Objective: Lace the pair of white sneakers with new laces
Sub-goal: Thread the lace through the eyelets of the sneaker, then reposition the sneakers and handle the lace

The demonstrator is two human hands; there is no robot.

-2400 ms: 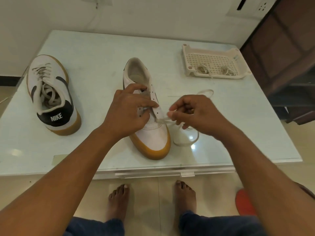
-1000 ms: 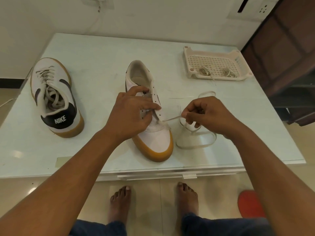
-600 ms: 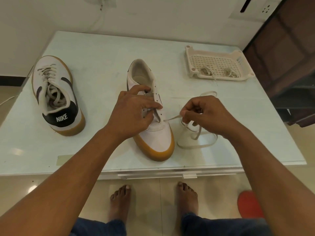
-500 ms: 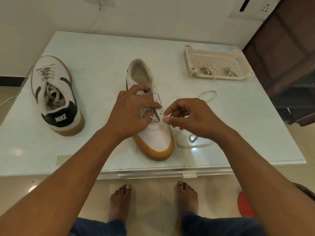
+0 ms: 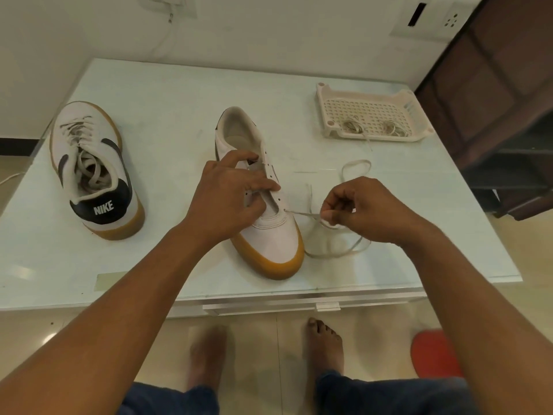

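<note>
Centrally, 2 hands, apart. Left hand [image 5: 227,199]: palm down, fingers curled over the eyelet rows of the near sneaker [image 5: 275,238], gripping it. Right hand [image 5: 365,211]: just right of the toe, thumb and forefinger pinching the lace [image 5: 302,214], taut from a low eyelet; slack loops on the table [image 5: 167,115]. Far sneaker [image 5: 89,163]: laced, table's left. Tray [image 5: 323,109]: back right, 2 lace bundles [image 5: 353,125] inside.

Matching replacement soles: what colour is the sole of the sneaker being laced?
Tan, gum-coloured sole, seen best in the head view.
</note>
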